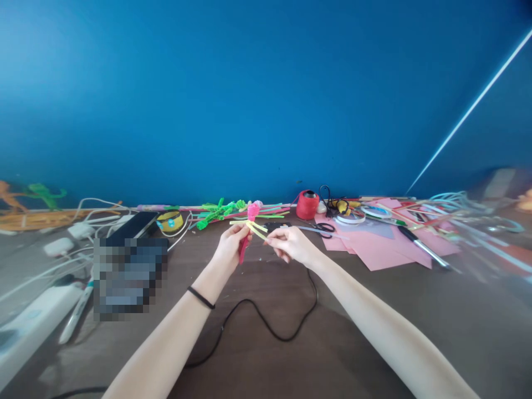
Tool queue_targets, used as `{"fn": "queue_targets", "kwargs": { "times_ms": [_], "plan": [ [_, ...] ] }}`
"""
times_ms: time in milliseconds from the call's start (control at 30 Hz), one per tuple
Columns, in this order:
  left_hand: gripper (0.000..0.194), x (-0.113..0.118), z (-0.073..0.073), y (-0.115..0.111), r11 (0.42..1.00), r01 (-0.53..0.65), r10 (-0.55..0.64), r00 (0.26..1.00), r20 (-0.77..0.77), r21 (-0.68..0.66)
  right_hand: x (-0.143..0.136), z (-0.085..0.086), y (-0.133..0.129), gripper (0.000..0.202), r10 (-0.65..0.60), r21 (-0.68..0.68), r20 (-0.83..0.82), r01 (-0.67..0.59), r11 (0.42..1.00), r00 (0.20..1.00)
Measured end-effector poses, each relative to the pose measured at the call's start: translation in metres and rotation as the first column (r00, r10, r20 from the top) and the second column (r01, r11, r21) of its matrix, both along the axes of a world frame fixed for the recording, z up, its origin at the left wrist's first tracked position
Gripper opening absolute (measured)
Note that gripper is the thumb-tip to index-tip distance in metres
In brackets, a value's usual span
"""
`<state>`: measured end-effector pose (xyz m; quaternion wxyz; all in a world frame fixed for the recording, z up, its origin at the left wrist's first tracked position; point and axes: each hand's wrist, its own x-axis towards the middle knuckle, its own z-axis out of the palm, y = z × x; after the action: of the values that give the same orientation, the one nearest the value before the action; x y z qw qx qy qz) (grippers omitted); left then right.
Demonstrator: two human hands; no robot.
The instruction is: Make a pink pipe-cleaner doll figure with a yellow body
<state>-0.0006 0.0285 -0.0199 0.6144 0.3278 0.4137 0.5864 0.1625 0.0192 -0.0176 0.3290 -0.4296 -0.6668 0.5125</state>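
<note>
A small pink pipe-cleaner figure (253, 211) is held up over the table in my left hand (233, 241), its thumb and fingers pinched around the middle. Pink strands hang below the grip. A yellow pipe cleaner (258, 228) crosses the figure, sticking out to both sides. My right hand (288, 243) is closed, thumb and fingertips pinching the yellow pipe cleaner's right end. Behind my left hand lie green pipe-cleaner pieces (216, 213) and several loose coloured pipe cleaners near the wall.
A red thread spool (307, 205), black scissors (325, 228), pink paper sheets (374, 246) and a pen (424, 247) are on the right. On the left are yellow tape (170, 222), a pixelated dark object (133, 277), white cables and a power strip (37, 327). A black cord (286, 338) crosses the table.
</note>
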Motion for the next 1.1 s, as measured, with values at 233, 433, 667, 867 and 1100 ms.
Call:
{"fn": "queue_targets", "kwargs": {
  "times_ms": [233,433,667,867,1100],
  "plan": [
    [0.006,0.002,0.0,0.001,0.998,0.052,-0.053,0.998,0.027,0.018,0.008,-0.012,0.013,0.02,0.045,-0.196,-0.131,-0.071,0.978,0.99],
    [0.007,0.0,0.0,0.0,0.981,0.195,-0.194,0.981,-0.024,0.023,0.015,-0.02,0.019,0.021,0.14,-0.253,-0.129,-0.169,0.953,0.982],
    [0.011,0.0,0.006,-0.012,0.893,0.45,-0.428,0.836,-0.344,-0.019,0.024,-0.023,0.027,0.016,0.083,-0.004,0.077,-0.083,0.997,0.994],
    [0.009,0.002,0.01,-0.02,0.78,0.614,-0.56,0.602,-0.569,-0.119,0.022,-0.015,0.024,0.021,0.025,0.209,0.219,-0.072,0.975,0.975],
    [0.005,0.01,-0.004,-0.02,0.806,0.549,-0.52,0.48,-0.707,-0.221,0.013,0.011,0.003,0.012,-0.096,0.526,0.279,-0.069,0.848,0.955]
  ]
}}
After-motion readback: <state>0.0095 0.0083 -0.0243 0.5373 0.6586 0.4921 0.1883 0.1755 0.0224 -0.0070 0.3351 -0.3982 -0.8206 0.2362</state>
